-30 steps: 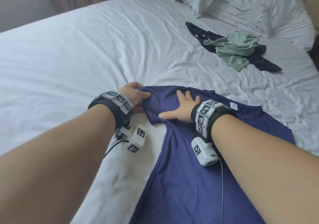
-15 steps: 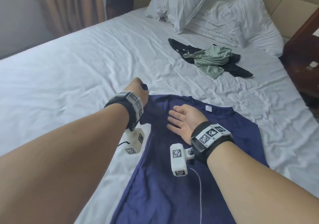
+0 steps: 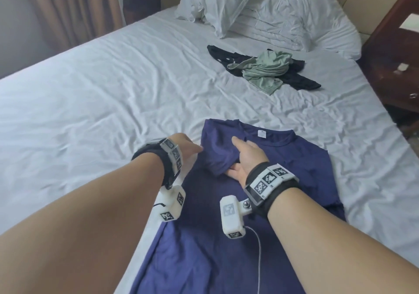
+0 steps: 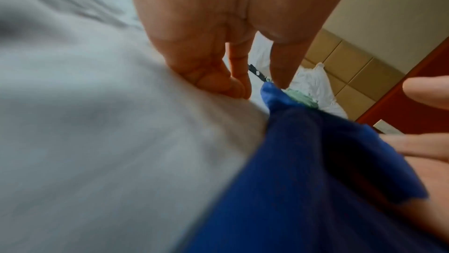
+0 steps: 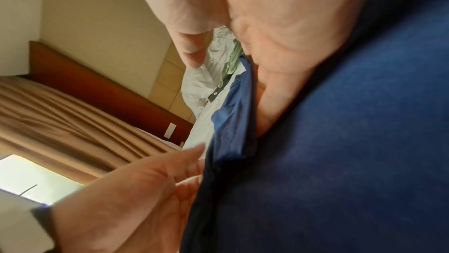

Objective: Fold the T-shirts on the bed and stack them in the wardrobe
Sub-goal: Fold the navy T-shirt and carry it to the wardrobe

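Observation:
A navy T-shirt (image 3: 226, 237) lies spread on the white bed (image 3: 90, 101), collar away from me. Its left sleeve (image 3: 217, 153) is folded inward over the chest. My left hand (image 3: 192, 149) is at the shirt's left edge, its straight fingers (image 4: 218, 80) resting on the sheet and just touching the fold. My right hand (image 3: 247, 155) stands on edge on the chest, fingers straight, with the folded sleeve leaning against its palm (image 5: 279, 55). A crumpled green T-shirt (image 3: 267, 71) lies on a black one (image 3: 301, 80) farther up the bed.
Two white pillows (image 3: 226, 1) lean on the padded headboard. A dark wooden nightstand (image 3: 394, 62) stands at the bed's right side. Brown curtains (image 3: 74, 10) hang at the far left. Wide bare sheet stretches left of the navy shirt.
My left hand carried the gripped sleeve inward over the chest and let it go. My right hand turned from flat on the shirt to standing on edge against the fold.

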Demonstrator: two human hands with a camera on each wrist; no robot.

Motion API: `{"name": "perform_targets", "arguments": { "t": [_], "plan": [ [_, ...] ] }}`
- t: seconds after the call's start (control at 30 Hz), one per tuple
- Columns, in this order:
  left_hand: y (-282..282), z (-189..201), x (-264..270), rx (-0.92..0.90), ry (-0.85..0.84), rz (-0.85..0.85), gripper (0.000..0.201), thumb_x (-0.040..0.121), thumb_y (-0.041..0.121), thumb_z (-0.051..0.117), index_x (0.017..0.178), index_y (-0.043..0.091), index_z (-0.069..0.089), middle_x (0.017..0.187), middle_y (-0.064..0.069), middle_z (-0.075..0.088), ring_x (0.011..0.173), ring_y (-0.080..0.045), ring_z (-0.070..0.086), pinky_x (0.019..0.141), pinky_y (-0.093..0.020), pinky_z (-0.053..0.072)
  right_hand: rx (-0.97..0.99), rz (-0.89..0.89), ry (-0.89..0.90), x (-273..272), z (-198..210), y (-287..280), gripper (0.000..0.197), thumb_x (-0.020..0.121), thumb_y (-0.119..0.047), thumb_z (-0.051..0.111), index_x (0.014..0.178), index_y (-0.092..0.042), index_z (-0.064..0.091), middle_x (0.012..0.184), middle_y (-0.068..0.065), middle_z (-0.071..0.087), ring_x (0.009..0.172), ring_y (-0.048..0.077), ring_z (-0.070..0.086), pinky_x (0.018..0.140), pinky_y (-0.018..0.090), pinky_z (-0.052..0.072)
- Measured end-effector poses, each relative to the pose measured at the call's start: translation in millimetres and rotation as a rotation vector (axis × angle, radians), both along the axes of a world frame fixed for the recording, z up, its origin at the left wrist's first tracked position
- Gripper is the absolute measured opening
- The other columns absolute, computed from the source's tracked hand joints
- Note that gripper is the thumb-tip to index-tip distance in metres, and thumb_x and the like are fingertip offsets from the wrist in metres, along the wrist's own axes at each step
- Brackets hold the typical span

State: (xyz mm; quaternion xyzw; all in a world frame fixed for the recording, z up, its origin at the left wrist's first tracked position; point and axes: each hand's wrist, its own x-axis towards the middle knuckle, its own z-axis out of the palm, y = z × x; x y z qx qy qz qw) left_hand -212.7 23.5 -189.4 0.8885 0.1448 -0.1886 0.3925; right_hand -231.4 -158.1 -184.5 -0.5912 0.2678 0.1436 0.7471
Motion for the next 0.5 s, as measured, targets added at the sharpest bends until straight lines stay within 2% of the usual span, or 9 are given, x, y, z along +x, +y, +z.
{"name": "perform_targets", "arguments": {
  "t": [0.03, 0.1, 0.17, 0.23, 0.3, 0.33, 0.4, 0.43, 0.5],
  "plan": [
    [-3.3, -3.9, 0.7, 0.035, 0.026, -0.043, 0.033, 0.086, 0.049, 0.071, 0.088, 0.016, 0.068, 0.091, -0.006, 0.07, 0.086, -0.026, 0.066, 0.082, -0.033, 0.053, -0.099, -0.045, -0.018, 5.3, -0.5, -2.4, 0.054, 0.084, -0.028, 0.073, 0.131, -0.025, 0.049, 0.107, 0.008, 0.064, 0.094, 0.031, 0.069, 0.085, 0.059, 0.058],
    [-7.5, -10.7, 5.6, 0.117, 0.044, -0.123, 0.039, 0.091, 0.049, 0.067, 0.11, 0.015, 0.069, 0.113, -0.006, 0.068, 0.102, -0.027, 0.063, 0.095, -0.034, 0.05, -0.483, -0.071, -0.047, 15.4, 2.8, -8.3, 0.073, 0.076, -0.029, 0.069, 0.144, -0.019, 0.045, 0.117, 0.007, 0.061, 0.093, 0.027, 0.062, 0.089, 0.049, 0.056],
    [-10.5, -10.9, 7.4, 0.136, 0.039, -0.127, 0.046, 0.095, 0.042, 0.066, 0.127, 0.009, 0.065, 0.131, -0.01, 0.065, 0.105, -0.026, 0.058, 0.085, -0.027, 0.046, -0.816, 0.011, -0.111, 19.3, 4.1, -9.4, 0.069, 0.082, -0.031, 0.065, 0.147, -0.02, 0.044, 0.137, 0.006, 0.055, 0.113, 0.029, 0.057, 0.098, 0.041, 0.047],
    [-10.0, -9.7, 8.4, 0.157, 0.022, -0.147, 0.048, 0.1, 0.037, 0.061, 0.135, 0.005, 0.061, 0.141, -0.013, 0.06, 0.119, -0.028, 0.058, 0.069, -0.023, 0.04, -0.957, 0.23, -0.227, 19.8, -1.8, -0.4, 0.064, 0.083, -0.035, 0.065, 0.143, -0.021, 0.049, 0.142, 0.007, 0.053, 0.125, 0.032, 0.054, 0.104, 0.042, 0.045],
    [-6.3, -10.1, 8.6, 0.162, 0.033, -0.138, 0.046, 0.106, 0.034, 0.052, 0.141, 0.004, 0.057, 0.147, -0.014, 0.055, 0.135, -0.028, 0.05, 0.081, -0.024, 0.041, -1.082, 0.56, -0.323, 16.3, -12.6, 16.6, 0.064, 0.082, -0.047, 0.067, 0.138, -0.021, 0.051, 0.137, 0.007, 0.055, 0.128, 0.034, 0.052, 0.105, 0.044, 0.045],
    [-5.1, -8.0, 8.2, 0.157, 0.03, -0.131, 0.046, 0.107, 0.033, 0.048, 0.141, 0.004, 0.056, 0.147, -0.014, 0.054, 0.137, -0.028, 0.048, 0.094, -0.028, 0.04, -1.14, 0.704, -0.327, 15.6, -20.5, 22.9, 0.074, 0.081, -0.057, 0.066, 0.144, -0.026, 0.044, 0.146, 0.008, 0.048, 0.138, 0.036, 0.043, 0.111, 0.046, 0.039],
    [-7.2, -5.2, 9.3, 0.208, 0.037, -0.159, 0.047, 0.107, 0.038, 0.046, 0.14, 0.006, 0.058, 0.138, -0.013, 0.058, 0.134, -0.029, 0.051, 0.107, -0.033, 0.038, -1.243, 0.903, -0.222, 15.5, -28.7, 27.6, 0.101, 0.079, -0.073, 0.061, 0.159, -0.036, 0.012, 0.168, 0.006, 0.011, 0.154, 0.038, 0.006, 0.123, 0.053, 0.014],
    [-9.8, -5.2, 12.0, 0.266, 0.049, -0.182, 0.047, 0.107, 0.041, 0.045, 0.137, 0.007, 0.059, 0.132, -0.012, 0.059, 0.131, -0.029, 0.053, 0.106, -0.034, 0.04, -1.289, 0.963, -0.18, 16.7, -28.8, 27.3, 0.112, 0.077, -0.08, 0.06, 0.16, -0.037, -0.001, 0.17, 0.004, -0.004, 0.155, 0.037, -0.006, 0.123, 0.056, 0.006],
    [-13.3, 0.3, 12.4, 0.339, 0.074, -0.226, 0.051, 0.108, 0.045, 0.041, 0.135, 0.007, 0.059, 0.134, -0.013, 0.059, 0.128, -0.029, 0.055, 0.099, -0.032, 0.041, -1.355, 1.05, -0.113, 18.5, -26.9, 25.1, 0.126, 0.069, -0.088, 0.059, 0.16, -0.035, -0.01, 0.169, 0.003, -0.015, 0.154, 0.035, -0.013, 0.123, 0.058, 0.0]
  ]
}}
